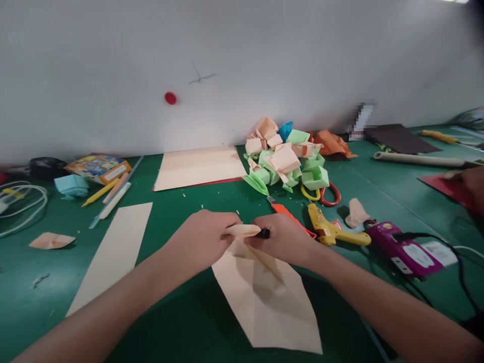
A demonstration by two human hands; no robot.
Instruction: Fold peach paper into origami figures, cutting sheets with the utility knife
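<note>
A creased sheet of peach paper (278, 315) hangs from my two hands above the green table. My left hand (204, 234) is closed on its gathered top edge, the fingers curled and partly hidden. From the other side my right hand (282, 237) grips the same folded top. A small black thing (263, 233) shows at the right fingers; I cannot tell what it is. Just past my right hand lies an orange-red utility knife (287, 212). Left of my left arm is a cut peach paper strip (128, 227).
Folded paper pieces (285, 159) pile up against the wall, right of stacked peach sheets (200, 166). On the right are a yellow glue gun (333, 229), scissors (330, 194) and a purple power strip (404, 247) with cables. Another person's hand (471, 181) holds red paper at far right.
</note>
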